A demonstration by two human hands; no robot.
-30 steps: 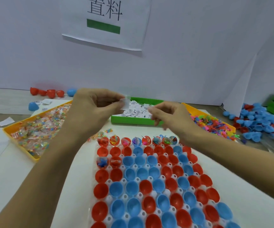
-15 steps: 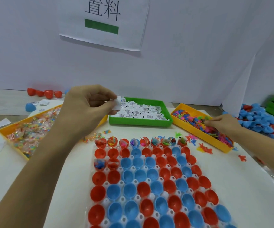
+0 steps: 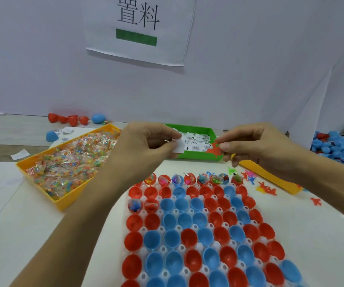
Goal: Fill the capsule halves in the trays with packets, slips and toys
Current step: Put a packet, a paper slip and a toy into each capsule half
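Observation:
A white tray [image 3: 235, 244] of red and blue capsule halves lies in front of me. Its far row and two halves at the left of the third row hold coloured contents; the others look bare. My left hand [image 3: 146, 146] pinches white paper slips [image 3: 179, 145] above the tray's far end. Close to its right, my right hand [image 3: 256, 145] pinches a small red toy [image 3: 214, 149]. Behind the hands sits a green bin of slips [image 3: 198, 156], to the left an orange bin of packets [image 3: 63, 201], and to the right an orange bin of toys [image 3: 270, 177], mostly hidden by my right arm.
Loose small toys [image 3: 267, 188] lie on the table right of the tray. A heap of blue and red capsule halves [image 3: 336, 148] sits at far right. A few capsule pieces [image 3: 71, 119] and paper scraps lie by the white back wall.
My right hand left the toy bin at the right and came back to the middle beside my left hand, now holding a red toy. My left hand kept its slips.

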